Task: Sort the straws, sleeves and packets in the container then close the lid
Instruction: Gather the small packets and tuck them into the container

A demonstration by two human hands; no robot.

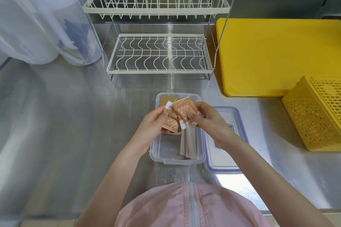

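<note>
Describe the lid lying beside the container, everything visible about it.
The lid is a clear plastic rectangle with rounded corners, a blue seal line around its rim and a small orange-and-blue label partly hidden under the right hand. It lies flat on the steel counter, just right of the container, lengthwise alongside it. The right forearm passes over it; whether they touch is unclear.

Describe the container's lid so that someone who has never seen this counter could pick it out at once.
Start at the clear plastic container in the middle of the steel counter, under the person's hands. Directly to its right, touching or nearly so, the lid lies flat on the counter. It is the only clear rectangle with a blue rim, unlike the yellow basket further right.
</note>
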